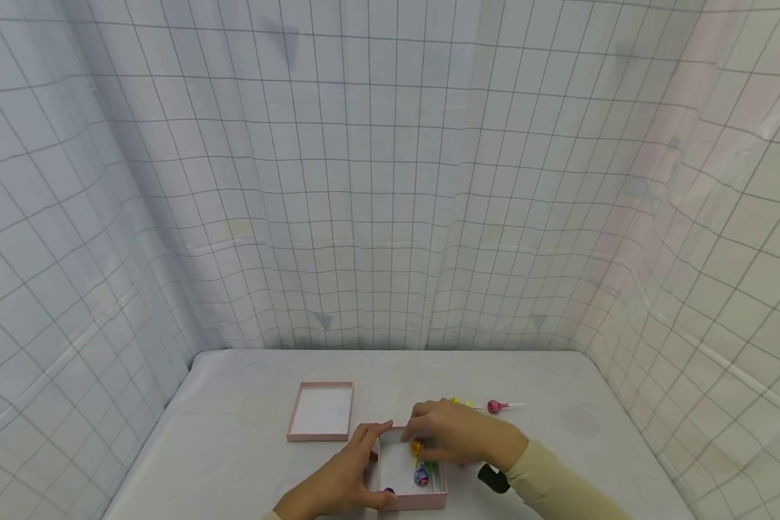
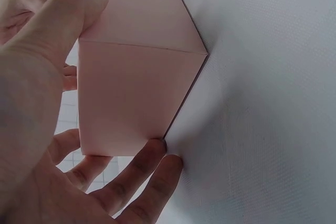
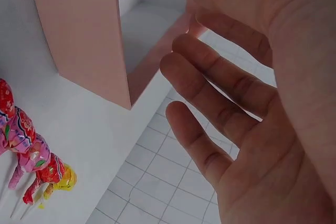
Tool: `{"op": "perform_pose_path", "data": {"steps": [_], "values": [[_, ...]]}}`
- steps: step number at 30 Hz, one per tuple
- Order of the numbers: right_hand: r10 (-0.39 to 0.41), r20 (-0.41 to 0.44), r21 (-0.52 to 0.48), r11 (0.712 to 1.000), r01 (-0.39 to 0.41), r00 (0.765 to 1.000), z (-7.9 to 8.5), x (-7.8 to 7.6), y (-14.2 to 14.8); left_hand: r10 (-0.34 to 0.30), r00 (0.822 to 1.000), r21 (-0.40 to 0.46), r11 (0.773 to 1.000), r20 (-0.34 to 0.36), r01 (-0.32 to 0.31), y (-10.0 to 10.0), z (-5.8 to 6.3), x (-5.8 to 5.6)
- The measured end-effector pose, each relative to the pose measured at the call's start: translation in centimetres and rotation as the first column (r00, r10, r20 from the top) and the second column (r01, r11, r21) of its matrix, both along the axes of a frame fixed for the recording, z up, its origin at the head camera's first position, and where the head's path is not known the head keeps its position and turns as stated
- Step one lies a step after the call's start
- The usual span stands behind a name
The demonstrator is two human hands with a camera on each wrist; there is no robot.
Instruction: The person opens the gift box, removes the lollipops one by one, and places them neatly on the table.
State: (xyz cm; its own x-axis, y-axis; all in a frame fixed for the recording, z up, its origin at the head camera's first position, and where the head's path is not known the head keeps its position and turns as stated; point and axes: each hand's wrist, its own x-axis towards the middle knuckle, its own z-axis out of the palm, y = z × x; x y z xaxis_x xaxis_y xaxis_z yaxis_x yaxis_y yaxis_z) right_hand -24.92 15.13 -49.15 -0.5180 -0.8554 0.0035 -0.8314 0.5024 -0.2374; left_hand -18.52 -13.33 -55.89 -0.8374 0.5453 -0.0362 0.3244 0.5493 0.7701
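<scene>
A pink box (image 1: 412, 501) with a white inside stands at the table's front. My left hand (image 1: 344, 473) grips it at its left side, thumb at the front wall and fingers spread along the side. In the box lie an orange lollipop (image 1: 417, 448), a blue-purple one (image 1: 421, 474) and part of a dark purple one (image 1: 389, 491) by the left thumb. Over the box's right side is my right hand (image 1: 455, 432), its fingers loosely bent, with no lollipop showing in its grasp. In the right wrist view its fingers (image 3: 191, 80) are apart beside the box opening.
A shallow pink lid (image 1: 321, 410) lies inside up, behind and left of the box. Right of the box lies a row of wrapped lollipops, a pink one (image 1: 495, 406) among them. A dark object (image 1: 494, 479) shows beneath the right wrist. Grid-patterned curtains (image 1: 377, 217) surround the table.
</scene>
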Motion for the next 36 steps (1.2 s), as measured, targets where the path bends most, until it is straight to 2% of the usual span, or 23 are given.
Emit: {"op": "perform_pose_path", "data": {"steps": [4, 10, 15, 21, 25, 29, 36], "values": [[0.016, 0.061, 0.039, 0.999, -0.018, 0.998, -0.5, -0.2, -0.7, -0.013, 1.000, 0.022, 1.000, 0.009, 0.013, -0.2, 0.1, 0.0], [0.089, 0.134, 0.035, 0.995, -0.094, 0.987, -1.0, -0.4, -1.6, -0.038, 0.999, 0.024, 0.999, -0.007, 0.038, -0.6, 0.2, -0.2], [0.135, 0.162, 0.050, 0.988, -0.145, 0.978, -1.3, -0.6, -2.8, -0.057, 0.998, 0.027, 0.998, -0.033, 0.058, -0.9, 0.1, -0.4], [0.189, 0.137, 0.094, 0.975, -0.203, 0.972, -2.1, -0.8, -4.4, -0.063, 0.997, 0.041, 0.997, -0.036, 0.065, -1.0, -0.1, -0.5], [0.176, 0.147, 0.135, 0.971, -0.196, 0.973, -2.7, -0.8, -5.3, -0.065, 0.998, 0.053, 0.996, -0.023, 0.067, -1.0, -0.1, -0.4], [0.131, 0.160, 0.172, 0.972, -0.158, 0.978, -2.9, -0.6, -5.8, -0.063, 0.998, 0.062, 0.996, -0.017, 0.064, -0.9, 0.1, -0.3], [0.112, 0.131, 0.171, 0.976, -0.134, 0.985, -3.1, -0.6, -6.1, -0.057, 0.998, 0.066, 0.996, -0.009, 0.057, -0.9, 0.0, -0.1]]}}
